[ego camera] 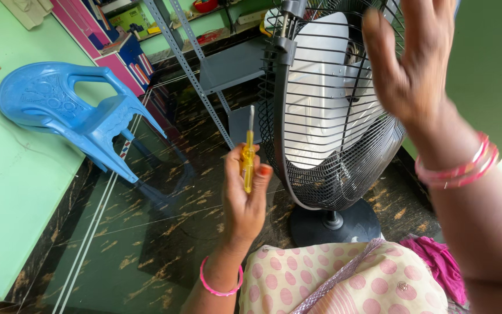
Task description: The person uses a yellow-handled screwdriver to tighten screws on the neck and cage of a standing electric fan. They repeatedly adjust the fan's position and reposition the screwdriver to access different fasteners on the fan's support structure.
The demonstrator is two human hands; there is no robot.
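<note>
My left hand (242, 197) grips a small screwdriver (248, 157) with a clear yellow handle, its metal tip pointing up, just left of the fan's grille. The pedestal fan (326, 110) has a black wire cage, white blades and a round black base (335, 224) on the floor. My right hand (408, 64) is raised in front of the upper right of the cage, fingers spread, blurred and holding nothing. Pink bangles circle both wrists.
A blue plastic chair (71, 110) stands at the left by the green wall. A grey metal rack (216, 64) stands behind the fan. Pink dotted cloth (326, 279) covers my lap at the bottom. The floor is dark marble.
</note>
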